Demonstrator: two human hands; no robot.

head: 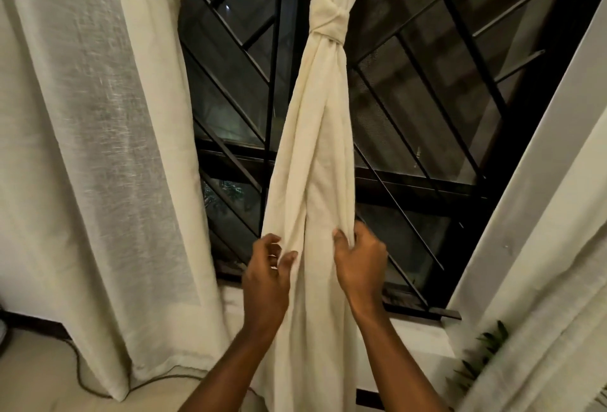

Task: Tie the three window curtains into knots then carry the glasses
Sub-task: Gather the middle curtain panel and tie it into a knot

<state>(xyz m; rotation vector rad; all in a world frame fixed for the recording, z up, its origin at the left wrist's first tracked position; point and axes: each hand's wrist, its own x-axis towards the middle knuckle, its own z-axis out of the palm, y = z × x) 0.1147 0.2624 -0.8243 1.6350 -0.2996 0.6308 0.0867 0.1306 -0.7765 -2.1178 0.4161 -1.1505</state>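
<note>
We see the middle curtain [315, 155] hanging in front of the window [410, 109], gathered into 1 narrow rope of cream cloth. High up it is tied in a knot [328, 22], a tight band wrapped around the bundle. Below the knot the cloth falls in long folds, widens toward the bottom, and runs down past the sill [423, 332] and out of view.

Both hands are on this lower part, well below the knot. The left hand [267, 275] is at the left edge of the bundle, with its fingers [272, 240] curled and the thumb meeting them to pinch the outer fold. The right hand [359, 260] is at the right edge at about the same height. Its fingertips [341, 237] hook into a fold and grip it, the back of the hand toward us. The 2 hands are apart, with the central folds between them.

The left curtain [98, 148] hangs loose and untied, a broad, thinner sheet reaching the floor [33, 378]. The right curtain [558, 313] hangs along the right side, untied as far as we can see. A dark metal grille [274, 83] with slanted bars covers the window, and it is dark outside. A cable [78, 369] trails across the floor by the left curtain's hem. A green plant [486, 346] shows low on the right, beside the right curtain.
</note>
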